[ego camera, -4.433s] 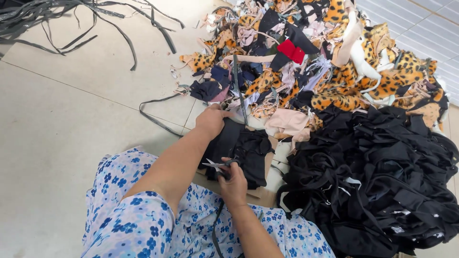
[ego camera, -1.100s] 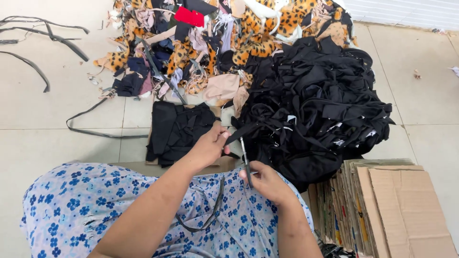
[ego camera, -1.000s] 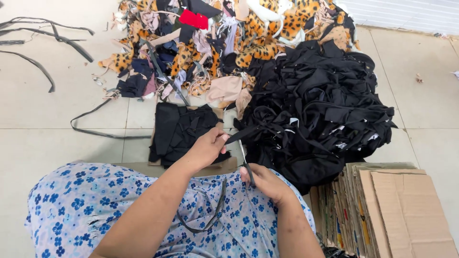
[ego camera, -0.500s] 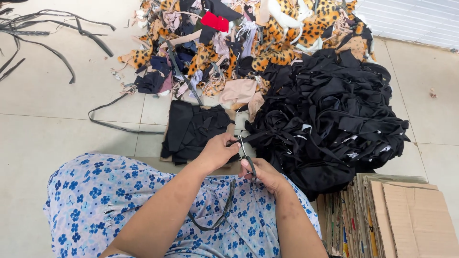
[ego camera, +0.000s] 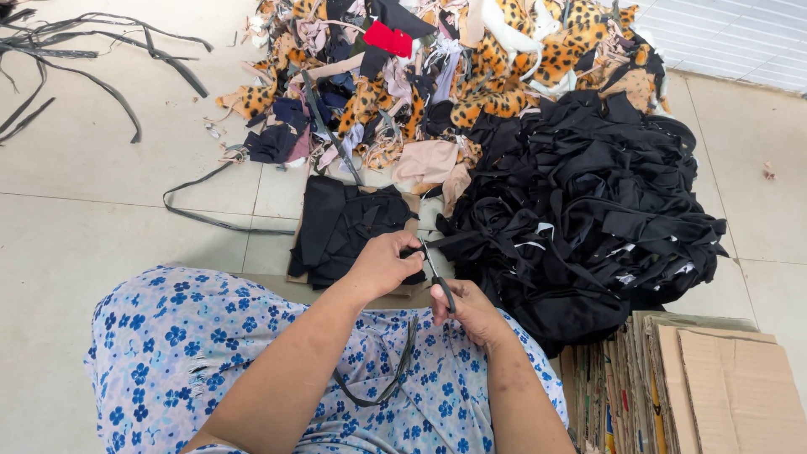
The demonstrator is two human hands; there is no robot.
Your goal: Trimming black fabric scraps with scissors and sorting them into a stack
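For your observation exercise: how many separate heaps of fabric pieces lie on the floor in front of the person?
2. A black heap at the right, beside the scissors; a mixed leopard-print heap farther off, at the top. They touch; more may lie out of frame.

Bright, even daylight; sharp, soft shadows

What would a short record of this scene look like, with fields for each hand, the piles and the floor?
left hand: pinches a black fabric piece
right hand: grips scissors, blades at that piece
flat stack of black pieces: just beyond the hands
black heap: to the right
mixed leopard-print scraps: farther off
black strips: on the tile floor, far left
folded cardboard: near right
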